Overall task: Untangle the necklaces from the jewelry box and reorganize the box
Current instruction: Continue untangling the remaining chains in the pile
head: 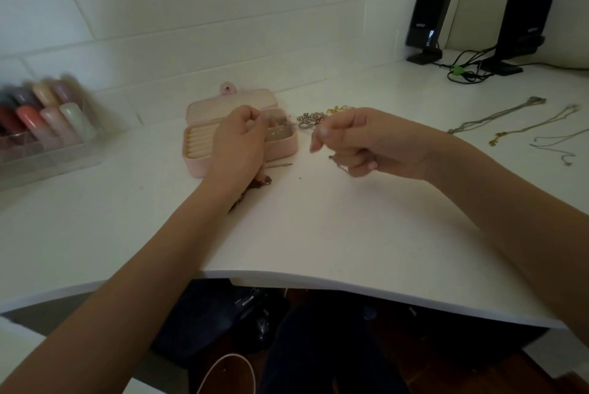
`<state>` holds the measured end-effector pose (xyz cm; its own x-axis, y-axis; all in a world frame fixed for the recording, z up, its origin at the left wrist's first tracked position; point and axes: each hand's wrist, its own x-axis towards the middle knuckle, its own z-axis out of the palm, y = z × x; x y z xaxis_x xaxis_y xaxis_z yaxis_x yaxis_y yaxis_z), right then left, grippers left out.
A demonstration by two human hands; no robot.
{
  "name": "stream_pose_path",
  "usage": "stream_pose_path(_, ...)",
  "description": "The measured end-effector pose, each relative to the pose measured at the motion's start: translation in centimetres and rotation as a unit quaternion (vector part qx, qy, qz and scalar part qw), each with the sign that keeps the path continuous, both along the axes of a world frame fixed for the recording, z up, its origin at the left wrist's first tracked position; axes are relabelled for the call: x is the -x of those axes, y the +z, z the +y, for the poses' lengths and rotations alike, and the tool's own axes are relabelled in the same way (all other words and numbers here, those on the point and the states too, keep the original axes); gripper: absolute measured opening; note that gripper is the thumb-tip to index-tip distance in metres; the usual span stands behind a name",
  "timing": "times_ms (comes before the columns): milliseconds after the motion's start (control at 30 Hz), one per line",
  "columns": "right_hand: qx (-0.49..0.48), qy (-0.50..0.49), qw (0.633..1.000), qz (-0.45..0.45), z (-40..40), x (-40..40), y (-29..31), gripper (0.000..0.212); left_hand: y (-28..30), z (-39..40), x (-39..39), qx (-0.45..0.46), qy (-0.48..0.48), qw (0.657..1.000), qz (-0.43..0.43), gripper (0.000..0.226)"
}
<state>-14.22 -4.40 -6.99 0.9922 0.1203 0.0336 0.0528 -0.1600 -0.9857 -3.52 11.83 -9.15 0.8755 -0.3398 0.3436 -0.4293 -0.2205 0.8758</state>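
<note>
I saw the pink jewelry box (204, 125) open on the white worktop (318, 228), close to the back wall. The left hand (237, 145) was over its right part, fingers curled and pinching something thin. The right hand (360, 141) was beside it, fingers clamped on a fine chain (341, 165). A pile of rings (310, 119) lay behind the hands. Three necklaces (516, 121) lay well apart at the right. Between the hands and the curved front edge was free room.
</note>
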Motion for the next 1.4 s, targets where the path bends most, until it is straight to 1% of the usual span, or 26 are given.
stream_pose_path(67, 0.035, 0.055, 0.998, 0.015, 0.2, 0.0, -0.1, 0.018, -0.1, 0.1, -0.1, 0.013, 0.017, 1.0, -0.005, 0.023)
stream_pose_path(200, 0.042, 0.12, 0.99, 0.052, -0.6, 0.1, 0.0, 0.016, -0.3, 0.1, -0.3, 0.003, 0.02, 1.0, -0.016, 0.023)
stream_pose_path(333, 0.074, 0.129, 0.987, 0.061, -1.7, 0.2, 0.0, 0.017, -0.4, 0.1, -0.3, 0.026, 0.039, 0.999, -0.006, 0.02)
stream_pose_path(400, 0.079, 0.124, 0.987, 0.064, -2.1, 0.2, 0.2, 0.007, -0.2, 0.0, -0.4, 0.043, 0.043, 0.998, 0.023, 0.02)
stream_pose_path(467, 0.092, 0.093, 0.989, 0.063, -2.5, 0.1, 0.3, 0.006, 0.2, 0.0, -0.5, 0.075, 0.014, 0.992, 0.103, 0.023)
stream_pose_path(500, 0.098, 0.059, 0.992, 0.057, -2.6, -0.1, 0.2, 0.007, 0.5, 0.0, -0.5, 0.104, -0.02, 0.982, 0.159, 0.024)
stream_pose_path(533, 0.102, 0.014, 0.993, 0.05, -2.7, -0.3, 0.0, 0.011, 0.8, 0.1, -0.5, 0.142, -0.066, 0.963, 0.219, 0.026)
stream_pose_path(600, 0.122, -0.067, 0.99, 0.038, -2.7, -0.8, -0.3, 0.015, 1.4, 0.4, -0.3, 0.213, -0.17, 0.907, 0.321, 0.029)
stream_pose_path(633, 0.147, -0.091, 0.984, 0.032, -2.6, -1.0, -0.4, 0.018, 1.6, 0.6, -0.2, 0.237, -0.213, 0.878, 0.358, 0.029)
stream_pose_path(667, 0.175, -0.106, 0.979, 0.028, -2.5, -1.1, -0.5, 0.02, 1.7, 0.7, -0.1, 0.254, -0.249, 0.852, 0.384, 0.029)
stream_pose_path(733, 0.22, -0.116, 0.968, 0.023, -2.2, -1.0, -0.4, 0.021, 1.8, 0.9, 0.0, 0.272, -0.303, 0.814, 0.414, 0.028)
stream_pose_path(800, 0.26, -0.114, 0.959, 0.016, -1.5, -0.8, -0.3, 0.023, 1.8, 1.0, 0.0, 0.281, -0.326, 0.793, 0.431, 0.026)
stream_pose_path(833, 0.278, -0.121, 0.953, 0.002, -1.1, -0.8, -0.3, 0.022, 1.7, 1.0, 0.0, 0.284, -0.328, 0.788, 0.437, 0.026)
stream_pose_path(867, 0.288, -0.136, 0.948, -0.022, -0.6, -0.8, -0.4, 0.018, 1.6, 0.9, 0.1, 0.284, -0.326, 0.787, 0.44, 0.027)
stream_pose_path(900, 0.277, -0.152, 0.947, -0.052, -0.1, -0.8, -0.4, 0.017, 1.6, 0.8, 0.2, 0.281, -0.32, 0.791, 0.44, 0.028)
stream_pose_path(967, 0.207, -0.163, 0.96, -0.094, 1.0, -0.9, -0.5, 0.016, 1.5, 0.6, 0.4, 0.272, -0.308, 0.802, 0.433, 0.024)
stream_pose_path(1033, 0.156, -0.143, 0.971, -0.114, 2.1, -1.0, -0.8, 0.016, 1.4, 0.5, 0.6, 0.263, -0.309, 0.809, 0.426, 0.015)
stream_pose_path(1133, 0.121, -0.133, 0.977, -0.117, 3.0, -1.2, -1.5, 0.014, 1.3, 0.4, 0.8, 0.25, -0.318, 0.811, 0.422, 0.012)
stream_pose_path(1267, 0.043, -0.147, 0.983, -0.096, 3.1, -1.3, -1.9, 0.006, 1.3, 0.2, 0.9, 0.236, -0.311, 0.824, 0.41, 0.019)
stream_pose_path(1400, 0.041, -0.158, 0.983, -0.09, 3.0, -1.4, -1.9, 0.004, 1.3, 0.1, 0.9, 0.234, -0.306, 0.829, 0.404, 0.023)
